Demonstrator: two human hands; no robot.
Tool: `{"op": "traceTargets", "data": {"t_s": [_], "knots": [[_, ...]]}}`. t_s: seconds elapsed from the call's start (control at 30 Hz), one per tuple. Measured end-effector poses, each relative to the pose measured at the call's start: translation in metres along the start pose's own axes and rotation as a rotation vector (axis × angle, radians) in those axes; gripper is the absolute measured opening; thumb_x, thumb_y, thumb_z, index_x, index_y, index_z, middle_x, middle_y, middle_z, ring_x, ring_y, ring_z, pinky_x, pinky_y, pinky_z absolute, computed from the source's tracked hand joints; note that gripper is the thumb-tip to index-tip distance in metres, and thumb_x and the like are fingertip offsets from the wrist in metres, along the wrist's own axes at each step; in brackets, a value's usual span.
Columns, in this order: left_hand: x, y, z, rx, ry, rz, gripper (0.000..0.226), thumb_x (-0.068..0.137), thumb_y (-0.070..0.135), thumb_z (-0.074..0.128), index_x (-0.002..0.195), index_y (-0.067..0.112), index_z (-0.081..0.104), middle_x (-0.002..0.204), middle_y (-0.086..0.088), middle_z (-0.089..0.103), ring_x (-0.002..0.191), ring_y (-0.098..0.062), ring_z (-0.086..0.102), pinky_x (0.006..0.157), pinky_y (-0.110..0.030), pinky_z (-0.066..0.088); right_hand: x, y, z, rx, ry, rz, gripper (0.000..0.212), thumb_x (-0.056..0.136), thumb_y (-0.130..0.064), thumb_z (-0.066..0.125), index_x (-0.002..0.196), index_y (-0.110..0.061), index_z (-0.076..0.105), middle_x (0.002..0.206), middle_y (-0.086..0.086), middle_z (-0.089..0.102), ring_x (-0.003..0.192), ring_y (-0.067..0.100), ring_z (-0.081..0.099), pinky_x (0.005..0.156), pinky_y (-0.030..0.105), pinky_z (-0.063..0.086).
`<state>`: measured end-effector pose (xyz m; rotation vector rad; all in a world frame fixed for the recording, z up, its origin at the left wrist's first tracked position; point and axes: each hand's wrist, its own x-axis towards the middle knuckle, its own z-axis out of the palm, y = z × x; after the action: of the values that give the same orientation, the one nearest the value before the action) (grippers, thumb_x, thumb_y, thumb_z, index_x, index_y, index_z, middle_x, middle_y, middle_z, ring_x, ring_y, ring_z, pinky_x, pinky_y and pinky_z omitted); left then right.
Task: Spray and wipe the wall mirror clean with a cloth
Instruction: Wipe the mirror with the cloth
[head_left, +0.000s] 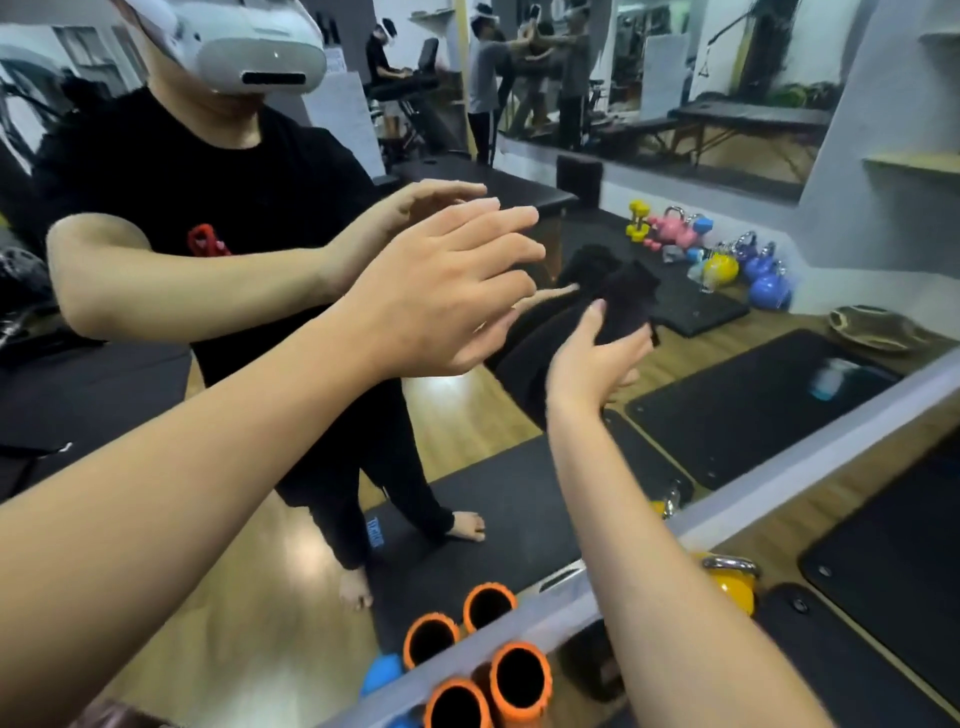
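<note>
A: What could go wrong as we stand at the wall mirror (467, 415)?

B: No spray bottle is in either hand, so we may be wiping dry glass and only smearing it. Our bare fingers could also leave prints. The frame is motion-blurred, which hints at a quick sweep; the cloth (626, 301) could slip from a light grip.

A: Start left of the mirror's lower frame edge (727, 514). What does our left hand (441, 291) do?

B: It hovers before the glass, fingers spread and nearly straight, carrying nothing. Whether the fingertips touch the mirror, we cannot tell; its reflection sits just behind it.

A: And the right hand (592, 364)?

B: It grips the black cloth, thumb up one side and fingers wrapped behind, pressing it at or very near the glass, right of the left hand and above the frame edge.

A: Anything below that edge?

B: Orange foam rollers (488, 680) lie at the mirror's foot, and a yellow kettlebell (732, 582) sits beside our right forearm. We could knock it if we lean in.
</note>
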<state>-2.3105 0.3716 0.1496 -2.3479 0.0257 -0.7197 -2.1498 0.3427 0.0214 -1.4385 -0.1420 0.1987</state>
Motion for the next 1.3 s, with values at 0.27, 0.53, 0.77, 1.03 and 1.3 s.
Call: {"op": "traceTargets", "data": {"t_s": [0.27, 0.53, 0.77, 1.03, 1.3], "knots": [[0.035, -0.001, 0.017, -0.050, -0.001, -0.016, 0.031, 0.101, 0.030, 0.051, 0.104, 0.007, 0.073, 0.128, -0.011, 0.068, 0.140, -0.033, 0.052, 0.118, -0.051, 0.037, -0.107, 0.024, 0.010, -0.240, -0.472, -0.773, 0.074, 0.092, -0.053, 0.051, 0.151, -0.013, 0.031, 0.155, 0.003, 0.021, 0.147, 0.038, 0.015, 0.116, 0.056, 0.017], [0.039, -0.009, 0.027, -0.006, -0.030, -0.024, 0.030, 0.102, 0.029, 0.051, 0.108, 0.008, 0.072, 0.127, -0.010, 0.069, 0.141, -0.034, 0.051, 0.124, -0.049, 0.030, 0.046, 0.002, -0.015, -0.079, -0.161, -0.671, 0.059, 0.097, -0.040, 0.060, 0.149, -0.028, 0.034, 0.160, 0.001, 0.034, 0.142, 0.032, 0.033, 0.113, 0.047, 0.022], [0.058, -0.002, 0.041, -0.026, -0.017, -0.026, 0.028, 0.102, 0.027, 0.053, 0.104, 0.007, 0.072, 0.125, -0.012, 0.069, 0.139, -0.035, 0.053, 0.122, -0.052, 0.033, 0.100, -0.036, -0.013, -0.010, -0.003, -0.252, 0.074, 0.092, -0.057, 0.045, 0.155, -0.020, 0.031, 0.160, -0.006, 0.032, 0.134, 0.029, 0.034, 0.115, 0.052, 0.024], [0.139, 0.002, 0.057, -0.034, 0.096, -0.010, 0.027, 0.099, 0.026, 0.055, 0.107, 0.005, 0.071, 0.124, -0.013, 0.069, 0.138, -0.034, 0.054, 0.122, -0.055, 0.032, 0.015, 0.023, -0.022, -0.382, -0.462, -1.106, 0.070, 0.082, -0.043, 0.059, 0.147, -0.026, 0.037, 0.154, 0.001, 0.030, 0.145, 0.042, 0.021, 0.111, 0.061, 0.026], [0.149, -0.011, 0.075, 0.096, 0.062, 0.047, 0.032, 0.102, 0.029, 0.052, 0.104, 0.003, 0.071, 0.124, -0.016, 0.069, 0.141, -0.036, 0.050, 0.122, -0.059, 0.030, 0.169, 0.006, -0.043, -0.248, -0.283, -1.100, 0.068, 0.085, -0.040, 0.061, 0.148, -0.025, 0.040, 0.159, 0.000, 0.034, 0.145, 0.035, 0.030, 0.117, 0.046, 0.022]]}}
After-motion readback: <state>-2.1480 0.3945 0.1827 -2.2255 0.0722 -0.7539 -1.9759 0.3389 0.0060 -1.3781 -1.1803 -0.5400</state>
